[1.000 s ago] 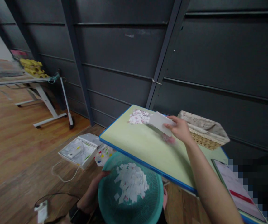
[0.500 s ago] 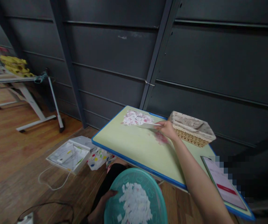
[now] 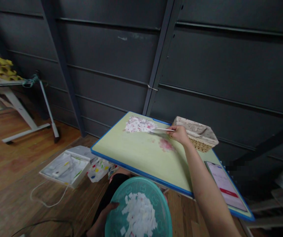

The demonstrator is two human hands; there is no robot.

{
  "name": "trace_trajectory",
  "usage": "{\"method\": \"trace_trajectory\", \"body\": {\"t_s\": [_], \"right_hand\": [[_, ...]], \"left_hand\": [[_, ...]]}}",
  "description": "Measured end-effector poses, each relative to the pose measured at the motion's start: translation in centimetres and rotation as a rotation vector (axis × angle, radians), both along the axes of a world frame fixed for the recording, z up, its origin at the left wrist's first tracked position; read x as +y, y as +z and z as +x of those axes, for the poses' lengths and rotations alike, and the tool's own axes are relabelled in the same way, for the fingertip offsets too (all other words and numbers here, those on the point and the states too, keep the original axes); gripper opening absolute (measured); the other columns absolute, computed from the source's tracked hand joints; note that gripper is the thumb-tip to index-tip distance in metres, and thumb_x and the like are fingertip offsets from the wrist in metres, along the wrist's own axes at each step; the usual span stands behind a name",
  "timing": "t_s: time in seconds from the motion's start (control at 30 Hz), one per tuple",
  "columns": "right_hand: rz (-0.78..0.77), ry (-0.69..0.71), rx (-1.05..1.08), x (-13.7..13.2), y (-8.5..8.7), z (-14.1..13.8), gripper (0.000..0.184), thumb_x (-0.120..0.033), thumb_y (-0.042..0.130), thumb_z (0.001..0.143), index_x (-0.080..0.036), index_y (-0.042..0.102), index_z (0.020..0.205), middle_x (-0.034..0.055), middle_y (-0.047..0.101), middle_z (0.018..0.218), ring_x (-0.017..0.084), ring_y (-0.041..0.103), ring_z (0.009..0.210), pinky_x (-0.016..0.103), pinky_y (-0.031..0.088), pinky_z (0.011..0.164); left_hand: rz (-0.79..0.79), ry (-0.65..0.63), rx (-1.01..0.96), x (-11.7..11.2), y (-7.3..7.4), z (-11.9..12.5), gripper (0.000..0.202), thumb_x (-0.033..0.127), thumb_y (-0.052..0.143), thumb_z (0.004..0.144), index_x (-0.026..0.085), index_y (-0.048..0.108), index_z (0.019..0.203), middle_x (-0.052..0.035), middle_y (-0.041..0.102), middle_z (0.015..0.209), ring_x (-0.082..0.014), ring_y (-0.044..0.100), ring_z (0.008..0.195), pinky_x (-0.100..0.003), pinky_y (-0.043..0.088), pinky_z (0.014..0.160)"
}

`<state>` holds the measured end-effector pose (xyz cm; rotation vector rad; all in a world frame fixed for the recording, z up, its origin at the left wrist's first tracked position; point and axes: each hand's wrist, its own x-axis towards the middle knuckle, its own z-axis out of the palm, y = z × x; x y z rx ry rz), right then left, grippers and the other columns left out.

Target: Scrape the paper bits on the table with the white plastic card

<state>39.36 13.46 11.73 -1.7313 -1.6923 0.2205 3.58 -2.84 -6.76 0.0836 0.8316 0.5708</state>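
My right hand (image 3: 180,134) pinches a thin white card (image 3: 163,129) above the pale green table (image 3: 129,148). Seen nearly edge-on, the card has its far end at the right side of a pile of small white scraps (image 3: 139,125), some with pinkish marks. A reddish stain (image 3: 165,144) shows on the tabletop in front of that hand. Low in the view, my left hand (image 3: 104,215) grips the left rim of a teal plastic basket (image 3: 165,204). Inside lies a heap of similar white scraps (image 3: 141,214). Part of the left hand's fingers is hidden by the basket.
A cloth-lined woven basket (image 3: 203,144) stands at the table's back right, just behind my right hand. A phone (image 3: 226,186) lies near the right edge. On the floor at left are an open white box (image 3: 64,168) and a cord. A dark panelled wall (image 3: 112,49) rises behind.
The card has turned from showing its flat face to nearly edge-on, still in my right hand. The view has shifted slightly to the right. My left hand keeps its hold on the teal basket.
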Motion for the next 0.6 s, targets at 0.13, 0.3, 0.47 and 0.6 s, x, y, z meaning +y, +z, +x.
{"method": "trace_trajectory", "body": {"t_s": [0.13, 0.3, 0.47, 0.6], "right_hand": [[0.016, -0.147, -0.377, -0.8, 1.0, -0.3, 0.025, -0.018, 0.05, 0.063, -0.016, 0.074, 0.073, 0.0064, 0.066, 0.06, 0.018, 0.056, 0.058, 0.026, 0.036, 0.056], [-0.077, -0.231, -0.586, -1.2, 1.2, -1.4, 0.027, -0.014, 0.053, 0.064, -0.014, 0.074, 0.081, 0.0141, 0.069, 0.072, 0.023, 0.061, 0.067, 0.028, 0.037, 0.062], [-0.146, -0.253, -0.591, -0.9, 0.7, -1.4, 0.032, -0.014, 0.05, 0.061, -0.013, 0.073, 0.083, 0.0129, 0.07, 0.078, 0.023, 0.061, 0.071, 0.026, 0.037, 0.062], [-0.159, -0.135, -0.496, -0.7, 0.4, 0.2, 0.029, -0.013, 0.048, 0.056, -0.013, 0.071, 0.072, 0.0053, 0.065, 0.066, 0.017, 0.056, 0.063, 0.023, 0.033, 0.055]], "left_hand": [[0.024, -0.02, -0.008, 0.2, -0.8, -0.1, 0.046, 0.032, 0.062, 0.075, 0.006, 0.06, 0.113, -0.0107, 0.078, 0.083, -0.0333, 0.067, 0.098, -0.042, 0.048, 0.092], [0.051, -0.037, 0.021, 0.2, -1.2, -0.2, 0.051, 0.034, 0.061, 0.076, 0.007, 0.057, 0.12, -0.0072, 0.079, 0.082, -0.0314, 0.068, 0.097, -0.037, 0.051, 0.088], [0.054, -0.04, 0.077, -0.3, 0.7, 0.0, 0.062, 0.03, 0.064, 0.077, 0.002, 0.047, 0.128, -0.0088, 0.078, 0.084, -0.03, 0.067, 0.1, -0.038, 0.051, 0.09], [0.047, 0.004, 0.073, -0.2, 1.5, 0.3, 0.063, 0.031, 0.064, 0.077, -0.002, 0.046, 0.127, -0.0126, 0.078, 0.086, -0.0301, 0.067, 0.099, -0.037, 0.051, 0.09]]}}
